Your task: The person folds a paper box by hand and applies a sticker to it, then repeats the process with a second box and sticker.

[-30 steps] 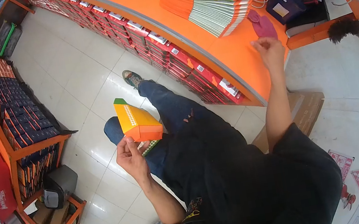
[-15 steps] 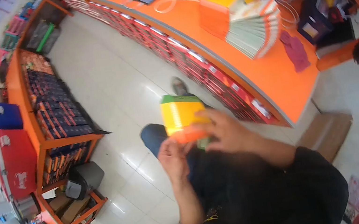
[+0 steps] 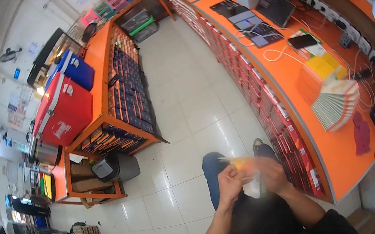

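Between my two hands, low in the head view and above my lap, is a flat yellow-and-orange card (image 3: 243,164), smeared by motion and seen at a slant. My left hand (image 3: 229,184) is closed, its fingers pinched on the card's left part. On the other side my right hand (image 3: 273,174) is at the card's right part; its fingers are blurred but appear closed on it. A fanned stack of paper booklets (image 3: 336,104) lies on the orange counter (image 3: 343,170) to my right, beside yellow packets (image 3: 325,65).
A phone (image 3: 302,41), a tablet (image 3: 260,34) and white cables lie farther along the counter. Near its close end is a pink cloth (image 3: 361,132). On the left, a red cooler box (image 3: 61,111) stands on shelving, with a grey bin (image 3: 119,167) below.
My view has swung up and left, showing more of the aisle and counter. The card, facing me before, is now tilted nearly edge-on. My right hand's spread fingers have drawn in at its side.
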`<state>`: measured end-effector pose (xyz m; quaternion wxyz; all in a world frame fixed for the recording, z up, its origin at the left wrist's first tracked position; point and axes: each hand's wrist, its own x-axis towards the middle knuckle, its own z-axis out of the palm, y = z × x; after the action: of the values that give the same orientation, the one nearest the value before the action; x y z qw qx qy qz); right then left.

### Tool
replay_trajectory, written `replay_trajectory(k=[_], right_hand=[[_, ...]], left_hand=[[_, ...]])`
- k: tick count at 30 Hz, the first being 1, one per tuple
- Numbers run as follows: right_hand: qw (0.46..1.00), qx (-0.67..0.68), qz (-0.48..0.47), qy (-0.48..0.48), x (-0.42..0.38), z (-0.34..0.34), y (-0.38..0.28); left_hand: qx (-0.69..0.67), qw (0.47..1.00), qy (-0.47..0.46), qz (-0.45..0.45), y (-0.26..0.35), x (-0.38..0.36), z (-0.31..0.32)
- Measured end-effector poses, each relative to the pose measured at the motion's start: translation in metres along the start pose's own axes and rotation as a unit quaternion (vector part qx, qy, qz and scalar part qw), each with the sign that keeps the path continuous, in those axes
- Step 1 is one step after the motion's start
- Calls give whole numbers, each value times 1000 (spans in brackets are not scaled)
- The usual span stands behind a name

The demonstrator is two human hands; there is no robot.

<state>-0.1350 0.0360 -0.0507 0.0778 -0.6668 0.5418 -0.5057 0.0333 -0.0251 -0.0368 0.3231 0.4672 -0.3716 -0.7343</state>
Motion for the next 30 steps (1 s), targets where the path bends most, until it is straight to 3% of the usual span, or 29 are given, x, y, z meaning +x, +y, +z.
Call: replay_trajectory(k=[5, 7, 8, 10, 13, 17, 22, 25, 30], right_hand=[[994, 45, 95, 24, 9, -1, -5], [984, 58, 156, 56, 16, -2, -15], [984, 56, 156, 58, 19, -1, -21], [990, 28, 96, 100, 26, 4, -33], [991, 6, 57, 124, 33, 8, -44], [982, 74, 98, 144, 34, 6, -45], [983, 103, 67, 138, 39, 0, -42], [985, 98, 84, 115, 45, -5, -45], [968, 173, 160, 90, 44, 1, -37]], left_hand=[[126, 984, 33, 118, 4, -6, 5], [270, 908, 114, 300, 3, -8, 10], [269, 908, 112, 300, 0, -5, 11], [296, 821, 88, 480, -8, 3, 11], [283, 835, 95, 462, -13, 0, 17], [238, 859, 67, 447, -13, -1, 19], [214, 885, 26, 412, -5, -1, 13], [122, 928, -14, 353, -14, 1, 12], [161, 913, 3, 373, -17, -2, 18]])
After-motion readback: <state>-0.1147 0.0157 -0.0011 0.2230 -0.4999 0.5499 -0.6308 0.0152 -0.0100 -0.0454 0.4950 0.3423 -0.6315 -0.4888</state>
